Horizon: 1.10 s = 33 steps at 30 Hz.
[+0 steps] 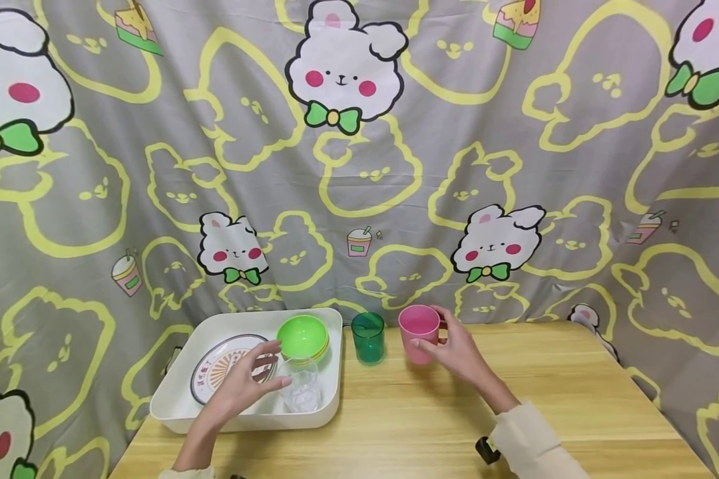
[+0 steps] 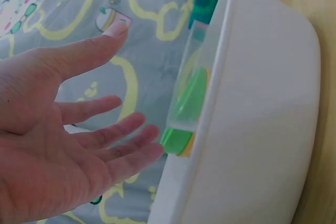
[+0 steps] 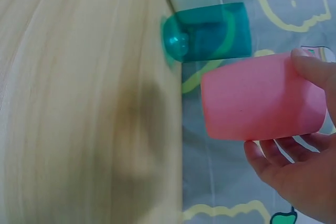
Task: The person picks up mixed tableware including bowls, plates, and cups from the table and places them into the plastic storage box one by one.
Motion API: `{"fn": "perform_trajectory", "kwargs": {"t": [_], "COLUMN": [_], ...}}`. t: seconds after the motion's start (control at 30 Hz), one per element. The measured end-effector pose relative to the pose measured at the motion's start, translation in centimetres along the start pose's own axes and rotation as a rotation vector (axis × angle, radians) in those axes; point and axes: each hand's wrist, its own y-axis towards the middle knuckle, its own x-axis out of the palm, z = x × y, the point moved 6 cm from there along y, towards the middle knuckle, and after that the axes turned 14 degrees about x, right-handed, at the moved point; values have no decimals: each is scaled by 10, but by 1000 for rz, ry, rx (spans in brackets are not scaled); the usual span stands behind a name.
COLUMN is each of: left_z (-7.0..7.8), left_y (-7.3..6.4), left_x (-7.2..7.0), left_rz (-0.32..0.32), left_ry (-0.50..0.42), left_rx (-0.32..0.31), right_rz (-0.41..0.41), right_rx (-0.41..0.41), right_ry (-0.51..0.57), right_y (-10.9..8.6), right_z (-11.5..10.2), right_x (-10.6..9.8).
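Note:
My right hand (image 1: 458,346) grips a pink cup (image 3: 257,98) from its right side, thumb on one side and fingers on the other. In the right wrist view a gap shows between the cup's base and the tabletop. Left of it stands a green see-through cup (image 1: 368,339) on the table. My left hand (image 1: 245,386) hangs over the white tray (image 2: 262,93), fingers spread and holding nothing. Right by its fingertips, a clear cup (image 1: 302,389) stands in the tray. Behind that cup sit stacked bowls (image 1: 302,337), a green one on top.
A patterned plate (image 1: 230,366) lies in the tray, partly covered by my left hand. The wooden table (image 1: 407,426) runs back to a grey cartoon curtain (image 1: 389,166), which hangs behind and along both sides.

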Motion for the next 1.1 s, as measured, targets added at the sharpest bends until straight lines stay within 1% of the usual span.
{"fn": "perform_trajectory", "kwargs": {"t": [0.1, 0.23, 0.33, 0.4, 0.5, 0.63, 0.8, 0.97, 1.1], "left_z": [5, 9, 14, 19, 26, 32, 36, 44, 52], "left_y": [2, 6, 9, 12, 16, 21, 28, 38, 46], "left_x": [1, 5, 8, 11, 16, 25, 37, 52, 62], "left_rz": [33, 63, 71, 75, 80, 89, 86, 75, 51], "left_ry": [-22, -89, -129, -137, -153, -197, -266, -322, -356], "left_rx": [23, 51, 77, 106, 130, 129, 125, 145, 152], "right_rz": [2, 3, 9, 18, 33, 47, 54, 51, 54], "right_rx": [-1, -17, -32, -40, -50, -57, -61, -73, -98], "right_ry": [5, 24, 41, 50, 70, 96, 133, 156, 175], "right_y": [-5, -10, -13, -16, -19, -23, -30, -37, -40], "right_z": [-5, -12, -17, -20, -24, -28, -33, -37, -42], "right_x": [-5, -11, -16, -19, -23, -27, -31, -34, -37]}}
